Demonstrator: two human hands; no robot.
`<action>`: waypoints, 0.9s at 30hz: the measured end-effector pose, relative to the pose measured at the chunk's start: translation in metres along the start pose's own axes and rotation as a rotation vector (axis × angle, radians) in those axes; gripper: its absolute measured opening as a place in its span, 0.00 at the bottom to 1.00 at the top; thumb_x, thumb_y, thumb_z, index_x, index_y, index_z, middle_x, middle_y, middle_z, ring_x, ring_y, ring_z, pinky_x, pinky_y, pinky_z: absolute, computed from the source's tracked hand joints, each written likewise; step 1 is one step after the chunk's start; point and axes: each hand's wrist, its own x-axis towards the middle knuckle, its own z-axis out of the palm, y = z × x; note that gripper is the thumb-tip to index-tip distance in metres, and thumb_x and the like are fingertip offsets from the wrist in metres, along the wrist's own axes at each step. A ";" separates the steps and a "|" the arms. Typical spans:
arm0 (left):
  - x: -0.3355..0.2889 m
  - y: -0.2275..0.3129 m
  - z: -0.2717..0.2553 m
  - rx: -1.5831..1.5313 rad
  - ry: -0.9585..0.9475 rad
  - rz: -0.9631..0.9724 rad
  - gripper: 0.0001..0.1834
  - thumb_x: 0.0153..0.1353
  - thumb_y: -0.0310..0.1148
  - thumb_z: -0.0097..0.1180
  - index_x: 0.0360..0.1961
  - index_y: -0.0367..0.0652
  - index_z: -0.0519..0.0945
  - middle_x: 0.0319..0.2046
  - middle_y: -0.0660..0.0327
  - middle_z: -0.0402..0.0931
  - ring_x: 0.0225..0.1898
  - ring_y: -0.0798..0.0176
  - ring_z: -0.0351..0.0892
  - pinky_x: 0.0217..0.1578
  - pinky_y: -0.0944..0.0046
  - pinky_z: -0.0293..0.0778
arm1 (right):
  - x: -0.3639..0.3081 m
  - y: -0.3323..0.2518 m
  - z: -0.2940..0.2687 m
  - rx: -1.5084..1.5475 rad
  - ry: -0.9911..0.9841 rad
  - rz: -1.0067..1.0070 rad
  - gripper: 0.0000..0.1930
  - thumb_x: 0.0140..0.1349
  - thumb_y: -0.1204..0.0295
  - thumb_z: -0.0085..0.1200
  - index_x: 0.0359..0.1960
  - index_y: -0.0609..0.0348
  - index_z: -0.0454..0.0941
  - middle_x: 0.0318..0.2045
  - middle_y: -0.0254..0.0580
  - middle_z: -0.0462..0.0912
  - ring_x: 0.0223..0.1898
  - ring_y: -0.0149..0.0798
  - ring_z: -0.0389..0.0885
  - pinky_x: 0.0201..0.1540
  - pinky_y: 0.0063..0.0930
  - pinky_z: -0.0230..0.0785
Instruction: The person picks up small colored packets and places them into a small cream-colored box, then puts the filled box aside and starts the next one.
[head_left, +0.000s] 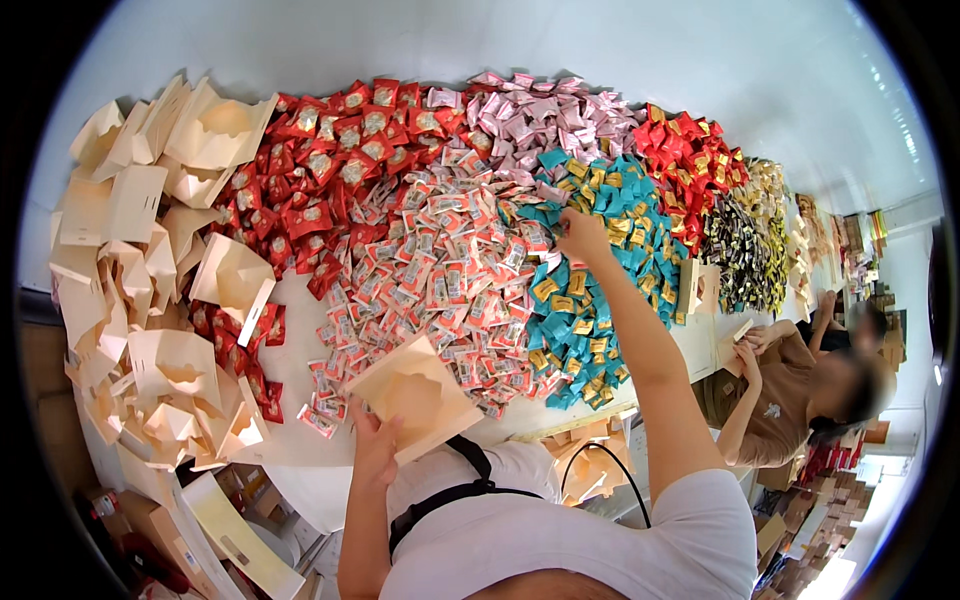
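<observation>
My left hand [376, 438] grips the edge of a cream cardboard box [432, 397] with a scalloped cut-out, tilted above the table's near edge. My right arm stretches forward over the candy piles. At its end my right hand [583, 238] is closed above the border of the pile of teal and gold wrapped candies [604, 300] and the pile of white and coral packets [440, 275]. What its fingers hold, if anything, is hidden. Pale pink packets [545, 118] lie just beyond it.
Stacked cream boxes [130, 270] cover the left side. Red packets [340, 150] lie at the back left, red and gold candies [690, 165] and black and gold ones [745, 240] at the right. A co-worker [800, 400] in brown handles a box on my right.
</observation>
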 end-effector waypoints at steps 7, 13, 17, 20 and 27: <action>0.020 0.008 0.043 -0.025 -0.109 0.116 0.39 0.51 0.16 0.52 0.59 0.48 0.45 0.54 0.54 0.58 0.54 0.58 0.65 0.50 0.59 0.70 | -0.095 -0.115 -0.100 0.609 -0.266 -0.221 0.19 0.41 0.77 0.57 0.39 0.57 0.72 0.22 0.40 0.75 0.20 0.29 0.71 0.24 0.25 0.65; 0.024 0.003 0.066 -0.003 -0.193 0.092 0.41 0.50 0.18 0.55 0.59 0.46 0.44 0.53 0.55 0.59 0.52 0.59 0.67 0.48 0.60 0.72 | -0.150 -0.176 -0.075 0.483 -0.471 -0.544 0.19 0.43 0.74 0.58 0.39 0.60 0.71 0.29 0.44 0.76 0.26 0.37 0.76 0.30 0.28 0.69; 0.012 0.016 0.072 -0.034 -0.219 0.054 0.43 0.50 0.20 0.56 0.60 0.45 0.43 0.54 0.55 0.58 0.53 0.60 0.66 0.49 0.61 0.70 | -0.149 -0.186 -0.076 0.574 -0.452 -0.555 0.19 0.43 0.72 0.59 0.39 0.60 0.71 0.33 0.45 0.74 0.30 0.37 0.75 0.33 0.28 0.69; 0.012 0.008 0.071 -0.005 -0.186 0.135 0.43 0.50 0.20 0.56 0.61 0.45 0.41 0.54 0.55 0.58 0.52 0.61 0.66 0.49 0.61 0.71 | -0.150 -0.191 -0.063 0.743 -0.448 -0.561 0.19 0.43 0.72 0.60 0.39 0.60 0.72 0.33 0.44 0.74 0.30 0.37 0.74 0.34 0.28 0.68; 0.010 0.007 0.066 -0.039 -0.195 0.125 0.44 0.52 0.21 0.54 0.62 0.49 0.39 0.54 0.56 0.59 0.53 0.61 0.66 0.49 0.61 0.70 | -0.158 -0.194 -0.063 0.751 -0.295 -0.512 0.15 0.43 0.77 0.58 0.36 0.58 0.73 0.25 0.37 0.70 0.26 0.32 0.72 0.29 0.24 0.65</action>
